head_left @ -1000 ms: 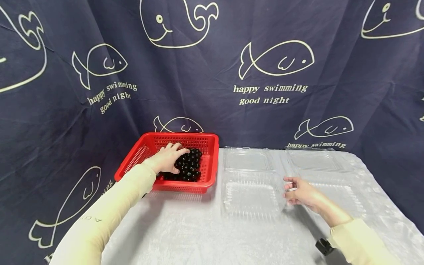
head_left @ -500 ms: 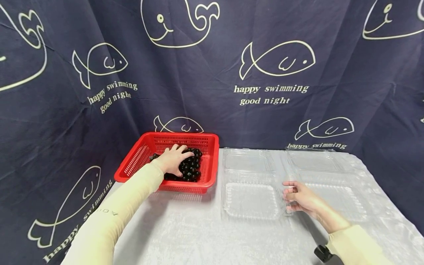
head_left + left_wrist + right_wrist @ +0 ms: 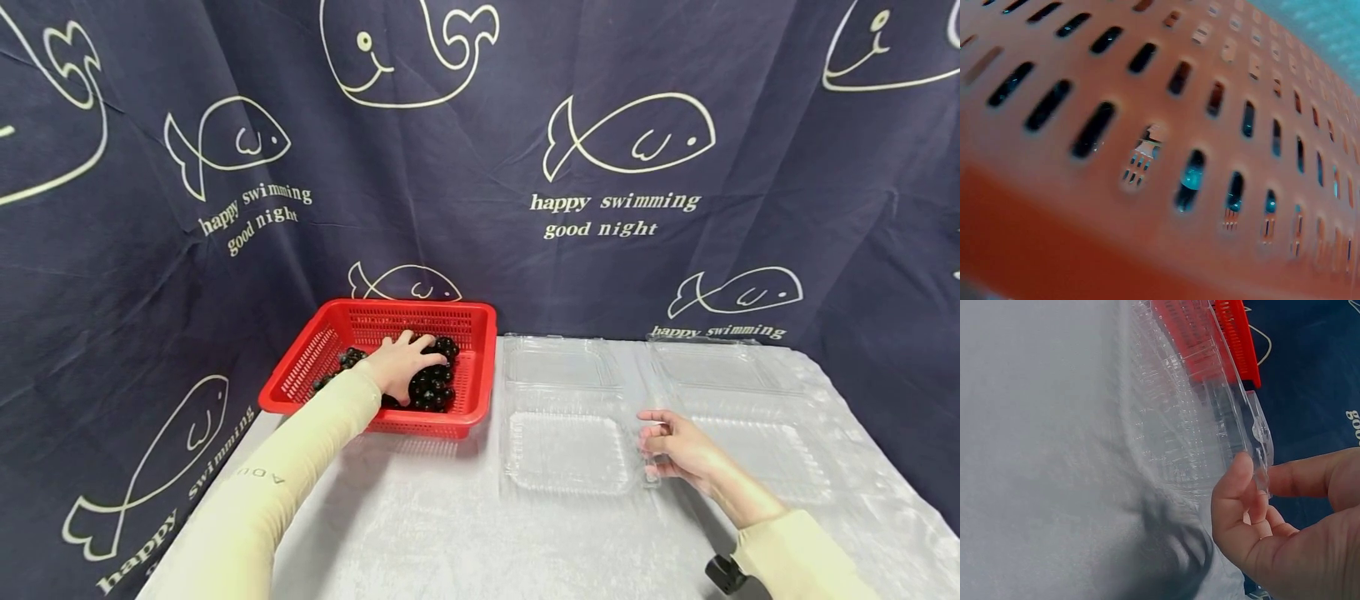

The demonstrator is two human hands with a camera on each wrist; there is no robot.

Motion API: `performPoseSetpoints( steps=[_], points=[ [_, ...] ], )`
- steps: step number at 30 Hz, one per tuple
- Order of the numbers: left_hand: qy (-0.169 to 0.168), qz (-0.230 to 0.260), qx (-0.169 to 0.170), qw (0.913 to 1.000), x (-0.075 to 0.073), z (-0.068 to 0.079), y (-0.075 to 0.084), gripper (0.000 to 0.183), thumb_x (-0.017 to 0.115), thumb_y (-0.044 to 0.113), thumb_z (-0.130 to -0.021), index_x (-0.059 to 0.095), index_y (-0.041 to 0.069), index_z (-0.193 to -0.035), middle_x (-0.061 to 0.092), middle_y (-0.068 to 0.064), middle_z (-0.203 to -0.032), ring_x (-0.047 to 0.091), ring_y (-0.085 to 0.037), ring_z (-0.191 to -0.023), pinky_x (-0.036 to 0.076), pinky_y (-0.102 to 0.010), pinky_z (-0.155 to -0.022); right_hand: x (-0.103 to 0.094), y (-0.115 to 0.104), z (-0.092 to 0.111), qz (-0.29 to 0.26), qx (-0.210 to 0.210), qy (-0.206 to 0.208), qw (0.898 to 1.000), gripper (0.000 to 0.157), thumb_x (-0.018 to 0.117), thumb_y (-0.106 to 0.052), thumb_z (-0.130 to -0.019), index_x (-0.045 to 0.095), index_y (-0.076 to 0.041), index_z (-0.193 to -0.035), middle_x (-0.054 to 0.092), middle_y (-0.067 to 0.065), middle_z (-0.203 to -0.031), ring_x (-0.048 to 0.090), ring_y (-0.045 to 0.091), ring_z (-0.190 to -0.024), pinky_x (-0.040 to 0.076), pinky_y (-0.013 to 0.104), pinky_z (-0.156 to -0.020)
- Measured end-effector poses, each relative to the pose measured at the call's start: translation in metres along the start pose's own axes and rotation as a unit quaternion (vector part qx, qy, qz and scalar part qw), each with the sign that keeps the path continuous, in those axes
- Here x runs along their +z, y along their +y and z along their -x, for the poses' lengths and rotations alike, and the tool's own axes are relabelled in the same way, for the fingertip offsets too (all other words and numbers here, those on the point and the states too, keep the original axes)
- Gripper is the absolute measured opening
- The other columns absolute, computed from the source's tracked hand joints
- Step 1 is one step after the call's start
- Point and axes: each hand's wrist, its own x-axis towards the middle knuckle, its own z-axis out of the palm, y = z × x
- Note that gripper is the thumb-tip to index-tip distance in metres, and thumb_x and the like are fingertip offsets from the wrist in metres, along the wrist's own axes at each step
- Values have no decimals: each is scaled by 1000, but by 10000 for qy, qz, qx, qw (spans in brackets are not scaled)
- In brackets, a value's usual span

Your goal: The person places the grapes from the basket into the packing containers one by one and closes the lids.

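Observation:
In the head view my left hand [image 3: 405, 367] reaches into a red basket [image 3: 480, 400]. Its fingers are spread over black grapes [image 3: 431, 392], and the fingertips touch the fruit. The left wrist view holds mostly the slotted basket wall [image 3: 1172, 119], dark round grapes showing through the slots; that hand is out of its sight. My right hand [image 3: 678, 446] is at the right edge of a hinged clear plastic container [image 3: 570, 450], which lies unfolded. From the right wrist view, thumb and fingers of this hand [image 3: 1279, 531] pinch the container's edge [image 3: 1235, 419].
A second clear container [image 3: 765, 454] lies unfolded to the right, partly behind the right hand. All stand on a pale cloth-covered table [image 3: 480, 533]. Behind rises a dark blue curtain [image 3: 480, 183] with white fish drawings.
My left hand has shifted right across the grapes, uncovering more of them at the left. The right hand has come slightly left and lower, with the container's edge in its fingers.

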Motion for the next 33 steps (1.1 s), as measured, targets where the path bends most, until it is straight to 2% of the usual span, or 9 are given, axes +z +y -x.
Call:
performPoseSetpoints(
  steps=[7, 14, 21, 25, 29, 33],
  points=[
    [-52, -913, -28, 9958, 13, -7, 2, 93, 88, 30, -57, 41, 35, -137, 31, -12, -143, 43, -37, -113, 45, -57, -79, 0, 1, -1, -19, -22, 17, 10000, 61, 49, 3, -88, 17, 9, -139, 48, 4, -94, 53, 11, -76, 53, 30, -64],
    [67, -1958, -118, 9805, 24, -10, 5, 97, 85, 44, -60, 34, 35, -142, 34, -12, -144, 48, -36, -111, 48, -52, -76, 2, 2, 0, 105, 21, 87, 9999, 60, 49, 2, -88, 18, 8, -140, 47, 5, -94, 53, 13, -77, 53, 31, -64],
    [145, -1849, -193, 9825, 32, -13, 7, 95, 84, 42, -60, 34, 36, -141, 37, -14, -139, 48, -35, -108, 47, -51, -75, 2, 5, 1, 238, 97, 202, 9995, 59, 50, 2, -89, 20, 7, -139, 47, 6, -95, 52, 14, -77, 54, 33, -64],
    [346, -1780, -115, 9834, 33, -15, 7, 88, 84, 37, -61, 38, 36, -137, 40, -12, -134, 48, -35, -105, 47, -52, -73, 1, 5, 1, 239, 123, 247, 9993, 59, 50, 1, -89, 20, 6, -140, 47, 5, -95, 52, 13, -76, 54, 32, -63],
    [560, -1929, -15, 9796, 32, -16, 6, 78, 83, 37, -62, 43, 35, -129, 42, -11, -127, 49, -34, -100, 48, -50, -66, 0, 5, 0, 261, 88, 252, 9993, 60, 50, 1, -88, 20, 6, -140, 47, 5, -95, 51, 14, -76, 54, 31, -61],
    [572, -2073, 4, 9766, 32, -17, 5, 71, 82, 36, -65, 44, 35, -125, 41, -11, -125, 48, -33, -99, 47, -48, -61, 1, 5, -1, 258, 59, 273, 9993, 59, 50, 1, -89, 20, 5, -140, 47, 5, -93, 52, 13, -74, 54, 31, -60]
  ],
)
